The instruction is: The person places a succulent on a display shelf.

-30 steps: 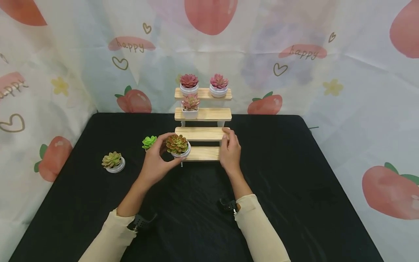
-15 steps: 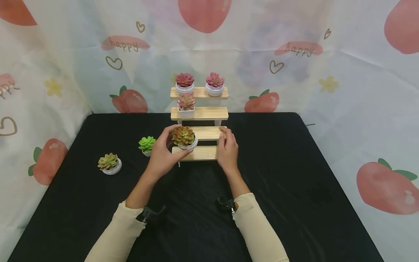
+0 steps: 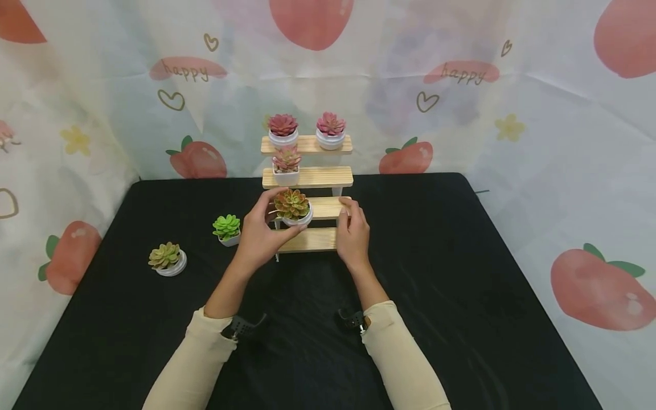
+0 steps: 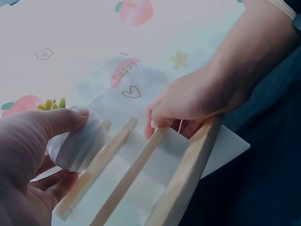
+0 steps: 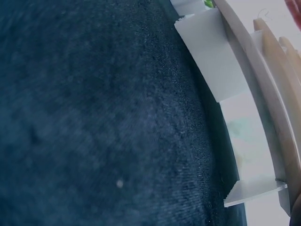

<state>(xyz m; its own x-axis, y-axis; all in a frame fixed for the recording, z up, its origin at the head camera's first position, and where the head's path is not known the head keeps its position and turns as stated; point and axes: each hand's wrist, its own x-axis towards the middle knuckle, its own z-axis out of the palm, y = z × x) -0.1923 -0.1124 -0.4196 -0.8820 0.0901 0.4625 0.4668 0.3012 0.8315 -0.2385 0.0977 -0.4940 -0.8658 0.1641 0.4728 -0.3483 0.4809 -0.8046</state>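
Observation:
My left hand (image 3: 258,236) holds a potted succulent (image 3: 292,206) with orange-green leaves by its round white pot, thumb in front and fingers behind. In the head view it is at the left part of the third tier down of a four-tier wooden plant stand (image 3: 328,177). The left wrist view shows the ribbed pot (image 4: 77,143) tilted between thumb and fingers, beside the stand's boards; whether it touches a board I cannot tell. My right hand (image 3: 353,234) grips the stand's right end, its fingers curled over a board's end. That hand is mostly out of the right wrist view.
Two pink succulents (image 3: 283,126) stand on the top tier and a pink one (image 3: 286,165) in a square pot on the second. Left of the stand, a bright green succulent (image 3: 226,226) and a yellow-green one (image 3: 166,256) rest on the black-covered table (image 3: 435,296).
My left hand has carried the orange-green succulent right and upward, from beside the stand to its third tier. The right hand keeps its grip on the stand. The head view has shifted slightly.

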